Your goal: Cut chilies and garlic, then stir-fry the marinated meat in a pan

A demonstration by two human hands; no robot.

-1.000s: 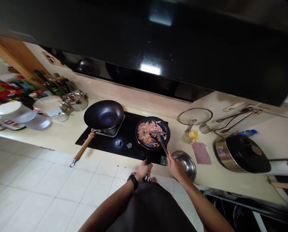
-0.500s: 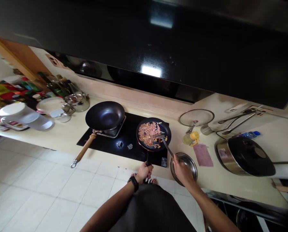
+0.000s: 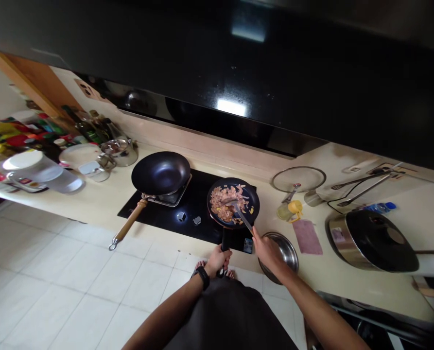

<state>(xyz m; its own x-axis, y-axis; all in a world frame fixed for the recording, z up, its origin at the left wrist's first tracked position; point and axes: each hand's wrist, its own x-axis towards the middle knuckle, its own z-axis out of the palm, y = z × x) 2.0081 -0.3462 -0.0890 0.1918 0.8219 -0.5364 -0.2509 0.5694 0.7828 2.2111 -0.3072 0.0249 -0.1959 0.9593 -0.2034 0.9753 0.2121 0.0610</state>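
My left hand (image 3: 218, 260) is wrapped round the black handle of a frying pan (image 3: 252, 197) on the right side of the black cooktop (image 3: 198, 194). In the pan lie many small pinkish-brown pieces of meat (image 3: 222, 195) with a few yellow bits. My right hand (image 3: 268, 250) grips a spatula (image 3: 243, 215), whose blade rests among the meat near the pan's middle. Partly under my right forearm sits a shiny metal bowl (image 3: 289, 253).
A dark wok (image 3: 161, 171) with a wooden handle (image 3: 131, 223) stands left of the pan. Rightward are a glass lid (image 3: 299, 177), a yellow-topped oil bottle (image 3: 290, 210), a pink cloth (image 3: 307, 237) and a large lidded cooker (image 3: 373, 240). A range hood (image 3: 202, 63) hangs low overhead.
My right hand has moved the spatula leftward through the pan, and the meat has shifted to the left, leaving more bare pan on the right. My left hand keeps its grip.
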